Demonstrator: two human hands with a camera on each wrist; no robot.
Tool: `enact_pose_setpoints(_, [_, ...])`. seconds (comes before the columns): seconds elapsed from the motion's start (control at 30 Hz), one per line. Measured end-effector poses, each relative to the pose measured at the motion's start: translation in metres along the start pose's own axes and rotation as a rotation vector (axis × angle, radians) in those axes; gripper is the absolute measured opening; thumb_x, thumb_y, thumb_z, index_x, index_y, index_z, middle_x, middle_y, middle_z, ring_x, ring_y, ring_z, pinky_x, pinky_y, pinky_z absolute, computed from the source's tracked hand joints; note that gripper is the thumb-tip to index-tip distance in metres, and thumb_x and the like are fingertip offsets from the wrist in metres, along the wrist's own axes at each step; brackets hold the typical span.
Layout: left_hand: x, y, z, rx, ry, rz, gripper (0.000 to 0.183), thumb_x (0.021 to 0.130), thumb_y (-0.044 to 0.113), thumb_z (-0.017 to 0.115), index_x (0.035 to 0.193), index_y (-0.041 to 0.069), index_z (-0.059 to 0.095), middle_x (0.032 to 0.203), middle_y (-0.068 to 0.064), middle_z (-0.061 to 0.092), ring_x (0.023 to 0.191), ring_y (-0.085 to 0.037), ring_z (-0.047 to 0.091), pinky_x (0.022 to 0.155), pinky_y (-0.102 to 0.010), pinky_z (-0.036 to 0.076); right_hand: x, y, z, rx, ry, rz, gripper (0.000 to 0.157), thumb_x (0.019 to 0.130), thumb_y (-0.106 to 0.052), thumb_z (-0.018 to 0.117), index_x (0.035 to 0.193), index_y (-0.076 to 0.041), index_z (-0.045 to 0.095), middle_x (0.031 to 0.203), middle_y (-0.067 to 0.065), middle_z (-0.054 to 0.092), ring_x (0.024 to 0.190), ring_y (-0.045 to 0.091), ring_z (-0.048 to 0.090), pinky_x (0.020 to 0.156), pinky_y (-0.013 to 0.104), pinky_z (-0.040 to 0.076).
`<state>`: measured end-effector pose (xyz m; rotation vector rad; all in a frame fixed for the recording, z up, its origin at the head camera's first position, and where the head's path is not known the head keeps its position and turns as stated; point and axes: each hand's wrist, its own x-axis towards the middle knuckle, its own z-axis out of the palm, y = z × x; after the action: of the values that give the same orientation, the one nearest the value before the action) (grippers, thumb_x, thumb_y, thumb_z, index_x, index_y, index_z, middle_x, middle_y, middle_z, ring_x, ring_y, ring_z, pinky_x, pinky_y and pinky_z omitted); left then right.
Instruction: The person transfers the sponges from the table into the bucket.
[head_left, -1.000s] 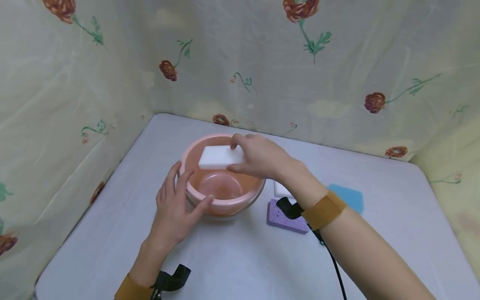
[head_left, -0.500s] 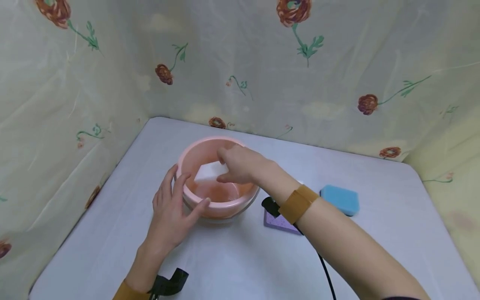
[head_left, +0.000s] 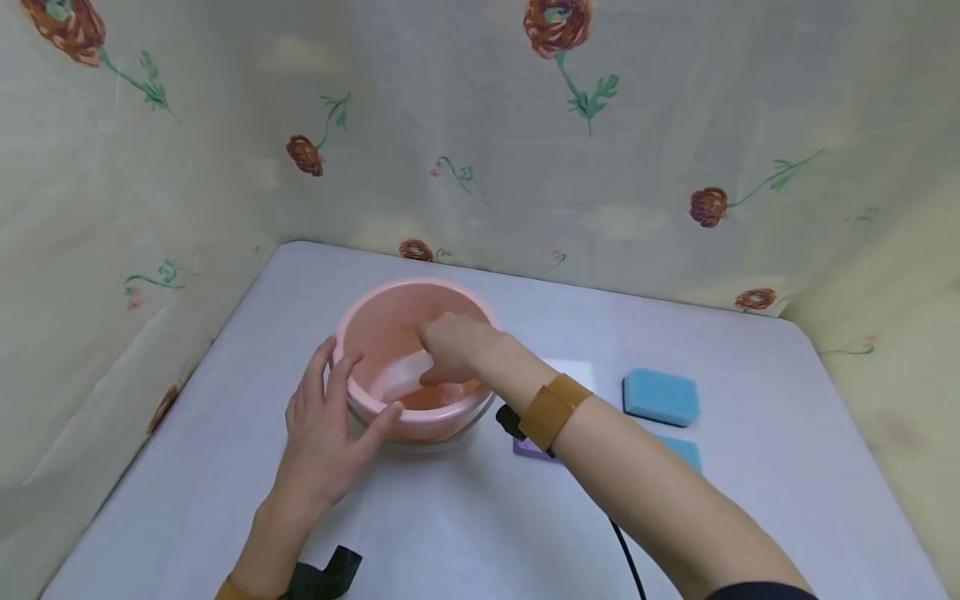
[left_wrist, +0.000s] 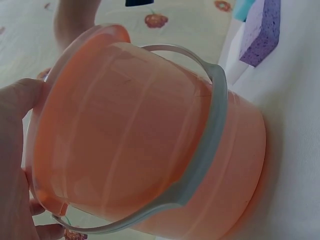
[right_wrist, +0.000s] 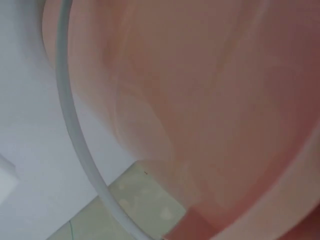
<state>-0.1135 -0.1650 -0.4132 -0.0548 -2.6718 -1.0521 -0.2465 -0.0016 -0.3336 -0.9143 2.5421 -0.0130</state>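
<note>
A pink bucket with a grey handle stands upright on the table. My left hand holds its near left rim, the fingers spread round the edge and the thumb at the front. My right hand reaches down inside the bucket, gripping a white sponge low near the bottom. Part of that sponge is hidden by the hand. In the right wrist view the bucket's wall fills most of the picture and hides the right hand.
Right of the bucket lie a purple sponge, another white sponge partly behind the right arm, and two blue sponges, one farther back and one nearer. A flowered curtain encloses the table.
My right hand has lowered the white sponge from above the bucket's rim down into it. The left hand has stayed on the rim. The head view has shifted slightly right.
</note>
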Motion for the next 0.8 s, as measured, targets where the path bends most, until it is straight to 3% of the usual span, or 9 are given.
enact_pose_setpoints(0.27, [0.000,0.000,-0.002,0.006,0.020,0.016,0.077,0.091,0.050,0.067,0.151,0.015,0.035,0.165,-0.011,0.010,0.145,-0.042,0.019,0.111,-0.069,0.013,0.006,-0.008,0.007,0.000,-0.035,0.026,0.050,0.089,-0.027,0.079,0.131,-0.008,0.059,0.090,-0.001,0.063,0.081,0.014,0.062,0.074,0.024,0.051])
enact_pose_setpoints(0.8, [0.000,0.001,-0.001,0.009,0.011,0.007,0.078,0.090,0.050,0.068,0.152,0.014,0.035,0.165,-0.013,0.010,0.146,-0.043,0.019,0.111,-0.070,0.011,0.010,-0.007,0.013,0.012,-0.065,0.081,0.043,0.091,-0.027,0.078,0.126,-0.008,0.062,0.092,0.001,0.064,0.084,0.017,0.062,0.077,0.026,0.051])
